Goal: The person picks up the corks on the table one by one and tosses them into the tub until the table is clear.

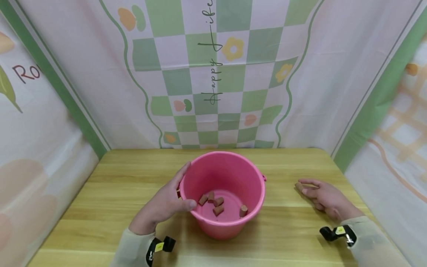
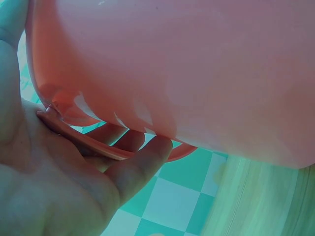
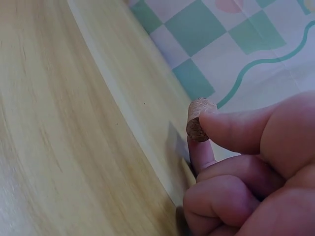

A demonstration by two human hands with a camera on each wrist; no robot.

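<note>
A pink bucket [image 1: 222, 230] stands upright on the table, its mouth facing up. Several brown corks [image 1: 218, 210] lie on its floor, and one of them, at the right, stands on end. My left hand [image 1: 161, 207] grips the bucket's left side, thumb over the rim and fingers outside. In the left wrist view the bucket's handle [image 2: 101, 146] hangs against the palm, with fingers behind it. Right of the bucket, my right hand [image 1: 325, 199] pinches a cork [image 3: 198, 119] between thumb and finger, low over the table; the other fingers are curled.
The wooden table [image 1: 126, 167] ends at a printed curtain [image 1: 203, 81] with green and white checks. Fabric hangs on the left [image 1: 36, 167] and right [image 1: 393, 163] sides as well. Each wrist bears a black strap with a small camera.
</note>
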